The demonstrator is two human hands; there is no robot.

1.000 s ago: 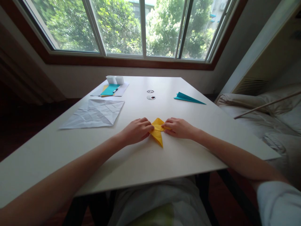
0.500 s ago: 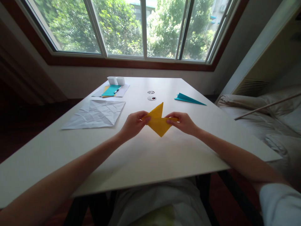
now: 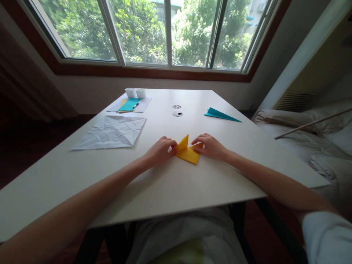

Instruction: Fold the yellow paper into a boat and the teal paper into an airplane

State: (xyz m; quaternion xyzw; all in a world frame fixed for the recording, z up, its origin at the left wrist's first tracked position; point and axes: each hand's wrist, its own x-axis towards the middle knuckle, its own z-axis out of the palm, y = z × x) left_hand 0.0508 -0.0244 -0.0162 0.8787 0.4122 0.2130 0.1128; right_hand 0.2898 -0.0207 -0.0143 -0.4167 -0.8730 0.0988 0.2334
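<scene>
Two hands meet at the middle of the frame over a folded yellow paper (image 3: 187,153), which lies on the white tabletop (image 3: 170,190) with one pointed flap standing up and another pointing toward the lower right; the left hand (image 3: 161,151) has its fingers curled and pinching the paper's left edge, while the right hand (image 3: 210,146) lays its fingers on the right corner, pressing it flat rather than clenching it; judging by this, the step in hand is setting a fold in the paper, with both sides held down so the sheet cannot slide; the next move would seem to call for lining up the raised flap with the edge beneath it and running a fingertip firmly along the crease, keeping the left pinch steady; to the left of the frame lies a creased white sheet (image 3: 111,132), well apart from the hands; farther back, upper left, sit a teal sheet (image 3: 129,104) and two small white cups (image 3: 135,92); to the upper right rests a teal paper plane (image 3: 221,114).
</scene>
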